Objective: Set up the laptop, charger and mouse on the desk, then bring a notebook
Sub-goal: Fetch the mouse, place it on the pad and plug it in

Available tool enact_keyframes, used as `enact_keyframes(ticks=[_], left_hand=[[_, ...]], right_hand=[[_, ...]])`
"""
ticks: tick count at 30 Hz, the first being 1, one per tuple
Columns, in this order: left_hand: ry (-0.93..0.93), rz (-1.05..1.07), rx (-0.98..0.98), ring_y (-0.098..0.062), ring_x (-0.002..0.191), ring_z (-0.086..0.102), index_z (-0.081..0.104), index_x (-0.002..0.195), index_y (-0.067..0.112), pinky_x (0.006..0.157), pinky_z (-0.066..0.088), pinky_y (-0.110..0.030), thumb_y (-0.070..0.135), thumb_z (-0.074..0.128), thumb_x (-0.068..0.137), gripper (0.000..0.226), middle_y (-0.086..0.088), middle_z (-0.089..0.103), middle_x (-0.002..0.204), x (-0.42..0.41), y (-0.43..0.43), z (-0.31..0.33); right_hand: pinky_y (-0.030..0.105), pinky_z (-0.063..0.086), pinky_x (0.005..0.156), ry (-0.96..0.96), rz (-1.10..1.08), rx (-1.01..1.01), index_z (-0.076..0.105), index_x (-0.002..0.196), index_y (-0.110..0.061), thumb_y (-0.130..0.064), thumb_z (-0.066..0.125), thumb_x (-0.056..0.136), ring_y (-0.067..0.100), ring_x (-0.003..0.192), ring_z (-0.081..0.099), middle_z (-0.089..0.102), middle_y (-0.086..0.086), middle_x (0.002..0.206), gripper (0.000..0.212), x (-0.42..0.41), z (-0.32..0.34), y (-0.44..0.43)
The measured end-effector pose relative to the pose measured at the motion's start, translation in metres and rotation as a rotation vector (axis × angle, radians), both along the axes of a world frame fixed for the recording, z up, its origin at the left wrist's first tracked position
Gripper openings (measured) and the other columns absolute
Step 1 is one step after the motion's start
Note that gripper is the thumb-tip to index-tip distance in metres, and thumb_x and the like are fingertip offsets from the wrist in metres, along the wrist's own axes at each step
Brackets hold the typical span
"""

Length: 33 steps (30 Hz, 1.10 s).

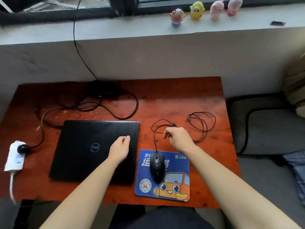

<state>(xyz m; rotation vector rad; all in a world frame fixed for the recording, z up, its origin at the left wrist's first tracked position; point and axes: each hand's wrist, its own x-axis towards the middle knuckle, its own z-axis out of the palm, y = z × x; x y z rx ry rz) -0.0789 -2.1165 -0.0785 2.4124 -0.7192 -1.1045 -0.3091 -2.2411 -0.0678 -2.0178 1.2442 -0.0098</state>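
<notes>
A closed black laptop point(85, 151) lies on the red-brown desk point(165, 96). My left hand point(119, 148) rests loosely curled on the lid's right part, holding nothing. To its right a black wired mouse point(157, 166) sits on a blue mouse pad point(175, 184) with an orange cartoon car. The thin mouse cable point(202, 124) loops across the desk's right side. My right hand point(179, 138) pinches that cable near its plug end, just above the pad. The black charger brick point(104, 91) and its tangled cord lie at the desk's back. No notebook is in view.
A white power strip point(15, 156) with a black plug in it hangs at the desk's left edge. Several small toy figures point(197, 10) stand on the windowsill behind. A grey cushion point(267, 124) lies to the right of the desk. A black cord runs down from the window.
</notes>
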Motion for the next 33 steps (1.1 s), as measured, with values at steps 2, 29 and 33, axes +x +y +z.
enact_keyframes(ticks=[2,29,33], left_hand=[[-0.040,-0.075,0.009,-0.017,0.105,0.058,0.062,0.121,0.018,0.090,0.041,-0.032,0.047,0.046,0.098,0.040,0.003,0.065,0.113,0.025,0.002,-0.001],[-0.498,-0.824,0.147,-0.029,0.150,0.006,0.020,0.155,0.022,0.116,0.026,-0.048,0.055,0.046,0.093,0.075,-0.012,0.004,0.165,0.252,0.061,-0.009],[-0.467,-0.859,0.035,-0.025,0.149,0.008,0.021,0.155,0.023,0.117,0.023,-0.047,0.070,0.056,0.080,0.095,-0.008,0.013,0.163,0.223,0.048,-0.010]], right_hand=[[0.031,0.048,0.073,-0.051,-0.150,0.045,0.063,0.091,-0.027,-0.003,0.054,0.089,0.026,0.078,0.062,0.069,0.003,0.085,0.025,0.014,-0.003,0.010],[0.019,0.045,0.058,-0.304,-0.991,0.666,0.070,0.114,-0.006,-0.022,0.061,0.097,0.009,0.070,0.058,0.062,-0.001,0.083,0.024,0.240,-0.009,0.107],[0.019,0.045,0.056,-0.337,-0.939,0.713,0.067,0.117,-0.015,-0.013,0.062,0.095,0.011,0.070,0.061,0.066,0.001,0.086,0.023,0.223,-0.008,0.107]])
